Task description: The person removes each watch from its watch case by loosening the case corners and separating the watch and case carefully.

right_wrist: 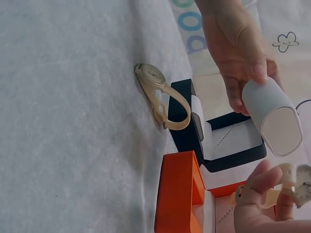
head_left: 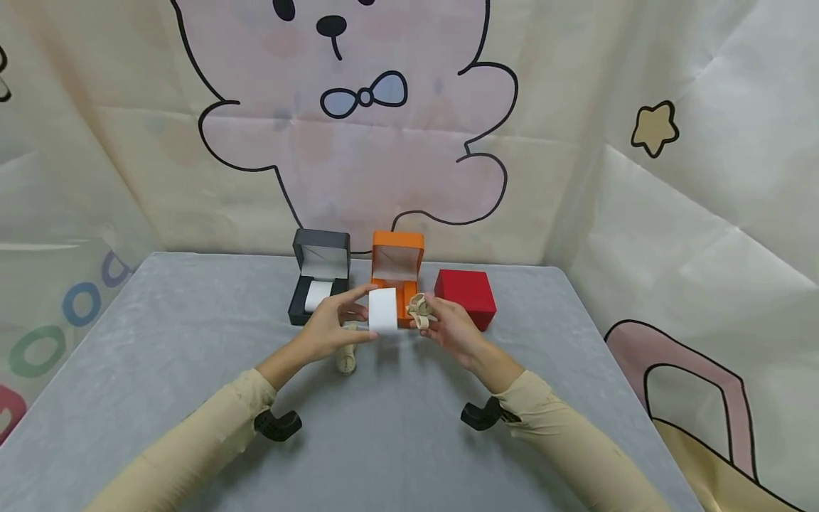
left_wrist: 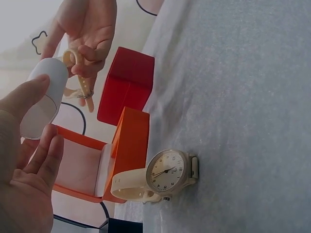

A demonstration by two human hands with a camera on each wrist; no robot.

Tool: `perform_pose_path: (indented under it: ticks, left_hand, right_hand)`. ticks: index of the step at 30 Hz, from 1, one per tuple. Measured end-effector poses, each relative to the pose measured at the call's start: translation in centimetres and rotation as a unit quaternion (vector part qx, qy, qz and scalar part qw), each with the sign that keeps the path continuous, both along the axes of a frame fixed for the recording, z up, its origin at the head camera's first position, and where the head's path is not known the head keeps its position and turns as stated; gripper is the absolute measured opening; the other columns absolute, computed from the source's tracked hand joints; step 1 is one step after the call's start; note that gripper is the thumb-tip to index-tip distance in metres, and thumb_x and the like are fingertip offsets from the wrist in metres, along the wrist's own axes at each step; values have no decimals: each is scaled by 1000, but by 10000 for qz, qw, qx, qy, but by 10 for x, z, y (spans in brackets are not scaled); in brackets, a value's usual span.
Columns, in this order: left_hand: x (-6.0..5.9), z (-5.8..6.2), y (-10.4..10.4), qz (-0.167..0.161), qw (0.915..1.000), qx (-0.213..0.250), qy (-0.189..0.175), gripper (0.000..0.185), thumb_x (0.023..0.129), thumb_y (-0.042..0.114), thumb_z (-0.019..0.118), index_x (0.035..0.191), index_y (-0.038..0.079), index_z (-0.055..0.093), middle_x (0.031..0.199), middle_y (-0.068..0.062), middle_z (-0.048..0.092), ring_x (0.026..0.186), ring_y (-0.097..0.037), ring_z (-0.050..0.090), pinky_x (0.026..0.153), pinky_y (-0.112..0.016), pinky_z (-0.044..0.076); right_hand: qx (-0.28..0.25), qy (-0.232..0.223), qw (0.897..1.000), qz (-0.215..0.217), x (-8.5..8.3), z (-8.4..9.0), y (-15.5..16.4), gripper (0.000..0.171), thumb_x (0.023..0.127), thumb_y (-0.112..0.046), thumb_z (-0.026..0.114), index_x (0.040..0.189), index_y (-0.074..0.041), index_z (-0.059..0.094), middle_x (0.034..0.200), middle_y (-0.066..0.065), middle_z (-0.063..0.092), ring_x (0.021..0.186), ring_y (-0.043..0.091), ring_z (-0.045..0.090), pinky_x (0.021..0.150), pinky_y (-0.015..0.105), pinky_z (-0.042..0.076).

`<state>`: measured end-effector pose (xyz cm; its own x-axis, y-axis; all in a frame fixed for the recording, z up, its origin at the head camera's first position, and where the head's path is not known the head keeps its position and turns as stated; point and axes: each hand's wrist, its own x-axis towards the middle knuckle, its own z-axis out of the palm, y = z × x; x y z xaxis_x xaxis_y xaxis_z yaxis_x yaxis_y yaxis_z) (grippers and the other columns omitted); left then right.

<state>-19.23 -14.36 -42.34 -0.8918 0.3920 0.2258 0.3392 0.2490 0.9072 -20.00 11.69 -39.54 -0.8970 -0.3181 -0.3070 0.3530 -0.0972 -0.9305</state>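
left hand (head_left: 329,327) is pinching a white cushion (head_left: 383,310) between thumb and fingertips, holding it up in the air just in front of the orange box (head_left: 397,274). right hand (head_left: 451,328) has its fingers curled around a cream watch (head_left: 419,311), strap looped and dangling, right beside the cushion but not touching it as far as I can tell

what I'd worry about: the cushion is only held at one end, so pushing the strap over it could twist it out of that pinch. the strap looks floppy too, so if the loop isn't wide enough it could bunch up or slip off the fingers. there's also a second watch (head_left: 348,358) lying on the grey table (head_left: 160,341) right under the left hand, easy to knock with a wrist

boxes: black box (head_left: 319,284) is open with its own white cushion sitting inside. orange box is open, lid up, and looks empty in the left wrist view, just pale lining. red box (head_left: 466,297) is closed, no idea what's in it
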Motion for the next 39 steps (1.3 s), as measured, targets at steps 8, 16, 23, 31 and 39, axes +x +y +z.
perform_pose_path:
  ticks: [8,16,23,31,39]
  left_hand:
    - [0,1,0,39,9999,-71,74,85,80,8,86,153,8,44,126,-14,64,105,-24,67,100,-47,54]
    - [3,-1,3,-46,9999,-33,127,83,81,10,85,153,10,44,131,-15,62,105,-22,66,99,-44,55]
    - [1,1,4,12,9999,-99,94,84,80,11,86,153,13,45,127,-13,64,105,-23,66,100,-47,54]
    - [-4,5,2,44,9999,-134,96,83,79,9,86,152,16,47,125,-11,64,103,-22,66,100,-46,54]
    - [-6,4,2,-5,9999,-135,83,84,80,10,86,153,8,44,128,-14,63,103,-26,65,101,-49,53]
  right_hand:
    - [-228,-126,9995,-186,2,-1,6,42,108,-30,48,135,3,53,96,-2,66,92,14,65,80,20,51]
    - [-394,-199,9990,-34,6,-4,12,46,109,-29,45,145,-1,43,108,-4,70,101,15,63,86,22,49]
    - [-161,-103,9997,-132,4,-5,13,53,110,-32,43,147,6,43,101,-6,69,95,13,65,85,23,50]
    - [293,142,9988,-367,2,-8,11,45,108,-27,47,139,7,52,114,4,68,90,13,69,79,21,56]
    - [484,318,9983,-81,2,-10,10,49,108,-11,40,156,-2,35,154,25,43,105,20,68,89,25,57]
